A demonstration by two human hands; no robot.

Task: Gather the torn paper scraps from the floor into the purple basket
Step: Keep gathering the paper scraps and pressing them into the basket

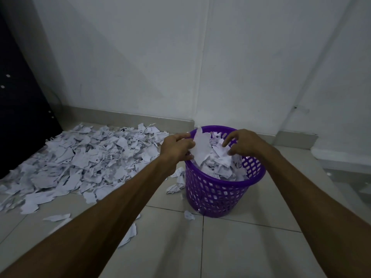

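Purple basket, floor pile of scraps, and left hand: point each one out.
purple basket (pixel 218 194), head view, on its perforated front wall.
pile of scraps (pixel 80 159), head view, on the middle of the heap on the floor.
left hand (pixel 177 146), head view, on the back of the hand.

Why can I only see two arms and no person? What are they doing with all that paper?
The camera sits on the person's head and looks down, so you see only their own arms reaching forward. The left hand holds a bunch of torn white paper scraps over the round purple plastic basket with holes in its wall. The right hand is over the basket too, with curled fingers touching the paper. The basket is already heaped with scraps. It stands on a pale tiled floor near a white wall. To the left lies a big pile of torn paper on the floor, and a few loose bits lie near the basket.
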